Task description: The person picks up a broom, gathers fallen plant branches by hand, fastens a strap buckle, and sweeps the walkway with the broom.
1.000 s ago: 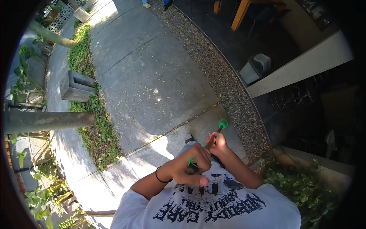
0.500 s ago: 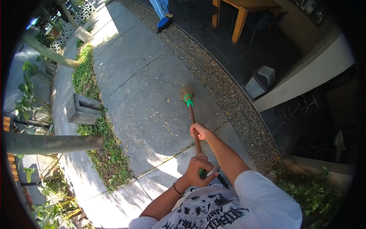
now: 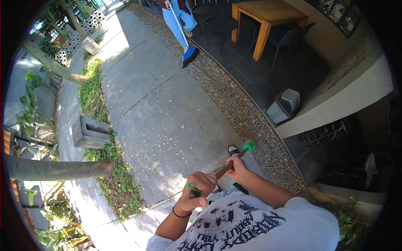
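A stick broom (image 3: 223, 170) with a brown handle and green binding slants up to the right in front of my body. My left hand (image 3: 199, 189), with a black band at the wrist, is closed round the top end of the handle. Lower down the handle, my right hand (image 3: 238, 166) grips it too. The blurred bristles (image 3: 248, 138) are at the border between the concrete paving and the gravel strip. Small yellow leaves (image 3: 167, 144) lie scattered on the paving to the left of the broom. My sandalled foot (image 3: 233, 149) shows beside the handle.
A person (image 3: 178, 19) at the top holds a blue broom (image 3: 190, 55) at the gravel edge (image 3: 217, 92). To the right are a grey bin (image 3: 284, 105) and a wooden table (image 3: 270, 14). A concrete block (image 3: 90, 133) and a tree trunk (image 3: 63, 168) stand left.
The broom head has swung right and closer to me, from the paving to the gravel edge. Both hands moved with it. The other person's blue broom has come further into view.
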`<state>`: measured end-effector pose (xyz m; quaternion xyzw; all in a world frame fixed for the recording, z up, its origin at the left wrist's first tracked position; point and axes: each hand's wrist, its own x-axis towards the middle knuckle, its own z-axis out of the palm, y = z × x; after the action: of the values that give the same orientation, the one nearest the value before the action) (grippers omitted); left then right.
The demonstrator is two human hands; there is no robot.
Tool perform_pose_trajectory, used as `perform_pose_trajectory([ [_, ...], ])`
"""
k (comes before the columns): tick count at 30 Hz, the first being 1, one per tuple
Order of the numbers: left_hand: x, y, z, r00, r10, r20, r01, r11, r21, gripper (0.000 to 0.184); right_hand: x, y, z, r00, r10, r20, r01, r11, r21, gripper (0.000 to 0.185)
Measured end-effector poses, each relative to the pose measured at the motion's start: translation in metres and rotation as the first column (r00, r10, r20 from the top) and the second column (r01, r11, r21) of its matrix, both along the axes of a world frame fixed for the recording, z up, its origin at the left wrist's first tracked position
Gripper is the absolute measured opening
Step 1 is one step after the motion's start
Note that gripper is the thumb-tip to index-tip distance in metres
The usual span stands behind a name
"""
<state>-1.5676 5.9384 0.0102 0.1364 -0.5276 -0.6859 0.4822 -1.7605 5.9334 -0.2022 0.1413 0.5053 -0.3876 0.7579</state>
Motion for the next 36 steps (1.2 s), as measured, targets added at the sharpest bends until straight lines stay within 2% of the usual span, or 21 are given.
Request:
perform_pose_trajectory([
  [1,-0.013,-0.017,-0.014,0.997,0.003,-0.079,0.005,0.996,0.092,0.061,-0.023,0.0,-0.012,1.0,0.009,0.0,-0.009,1.0,0.002,0.01],
  [2,-0.026,-0.031,-0.032,0.997,0.016,-0.074,-0.009,0.995,0.096,0.061,-0.042,-0.001,-0.029,0.999,-0.031,-0.027,0.034,0.99,0.138,0.011],
  [3,-0.04,-0.051,-0.052,0.994,0.064,-0.091,-0.038,0.965,0.261,0.061,-0.06,-0.013,-0.051,0.996,-0.071,-0.056,0.083,0.962,0.261,0.012],
  [4,-0.052,-0.065,-0.064,0.99,0.11,-0.094,-0.059,0.901,0.43,0.062,-0.075,-0.023,-0.088,0.997,-0.069,-0.039,0.077,0.96,0.27,0.012],
  [6,-0.071,-0.075,-0.076,0.986,0.157,0.047,-0.161,0.866,0.473,0.062,-0.09,-0.034,-0.156,1.0,0.012,-0.018,-0.006,0.949,0.314,0.012],
  [7,-0.081,-0.091,-0.074,0.968,0.192,0.16,-0.246,0.848,0.469,0.062,-0.083,-0.064,-0.149,1.0,0.001,-0.001,0.0,0.953,0.302,0.012],
  [8,-0.087,-0.09,-0.07,0.914,0.194,0.357,-0.324,0.878,0.352,0.062,-0.065,-0.098,-0.144,0.984,0.176,0.039,-0.181,0.964,0.198,0.014],
  [9,-0.099,-0.098,-0.055,0.855,0.192,0.482,-0.292,0.946,0.142,0.058,-0.042,-0.119,-0.136,0.935,0.348,0.065,-0.353,0.93,0.104,0.016],
  [10,-0.111,-0.103,-0.045,0.781,0.207,0.589,-0.216,0.975,-0.057,0.055,-0.019,-0.144,-0.138,0.943,0.332,0.027,-0.33,0.943,-0.05,0.016],
  [11,-0.113,-0.107,-0.043,0.751,0.244,0.613,-0.287,0.957,-0.03,0.05,0.0,-0.176,-0.142,0.914,0.38,0.143,-0.369,0.924,-0.097,0.015],
  [12,-0.113,-0.119,-0.04,0.732,0.294,0.614,-0.277,0.953,-0.125,0.05,0.014,-0.206,-0.124,0.891,0.444,0.098,-0.428,0.891,-0.149,0.017],
  [15,-0.12,-0.128,-0.045,0.666,0.256,0.701,-0.119,0.964,-0.239,0.049,0.026,-0.261,-0.108,0.797,0.597,0.097,-0.524,0.762,-0.381,0.018],
  [17,-0.127,-0.129,-0.039,0.602,0.288,0.745,0.069,0.91,-0.408,0.05,0.048,-0.268,-0.088,0.859,0.472,0.197,-0.383,0.849,-0.365,0.018],
  [20,-0.11,-0.128,0.022,0.73,0.285,0.622,0.07,0.873,-0.482,0.053,0.061,-0.257,-0.03,0.888,0.384,0.254,-0.264,0.877,-0.401,0.016],
  [22,-0.09,-0.124,0.056,0.879,0.169,0.445,0.056,0.891,-0.45,0.057,0.042,-0.231,0.017,0.891,0.376,0.253,-0.259,0.881,-0.396,0.016],
  [25,-0.068,-0.103,0.071,0.98,0.053,0.193,0.01,0.95,-0.312,0.067,0.013,-0.166,0.043,0.936,0.258,0.239,-0.176,0.932,-0.317,0.016],
  [26,-0.068,-0.094,0.068,0.982,0.029,0.186,0.032,0.948,-0.315,0.067,0.001,-0.142,0.043,0.963,0.162,0.217,-0.106,0.962,-0.251,0.017],
  [28,-0.07,-0.073,0.052,1.0,-0.019,0.02,0.022,0.986,-0.164,0.069,-0.03,-0.088,0.028,0.988,0.039,0.15,-0.022,0.993,-0.115,0.017],
  [30,-0.078,-0.047,0.036,0.996,-0.081,0.022,0.082,0.995,-0.059,0.069,-0.068,-0.021,0.01,0.993,-0.082,0.09,0.085,0.996,-0.024,0.015],
  [34,-0.102,0.007,-0.032,0.962,-0.266,-0.052,0.271,0.943,0.193,0.066,-0.141,0.11,-0.02,0.939,-0.325,-0.117,0.337,0.935,0.111,0.011],
  [36,-0.122,0.026,-0.072,0.935,-0.333,-0.125,0.351,0.918,0.182,0.062,-0.168,0.156,-0.031,0.896,-0.401,-0.193,0.432,0.888,0.16,0.013],
])
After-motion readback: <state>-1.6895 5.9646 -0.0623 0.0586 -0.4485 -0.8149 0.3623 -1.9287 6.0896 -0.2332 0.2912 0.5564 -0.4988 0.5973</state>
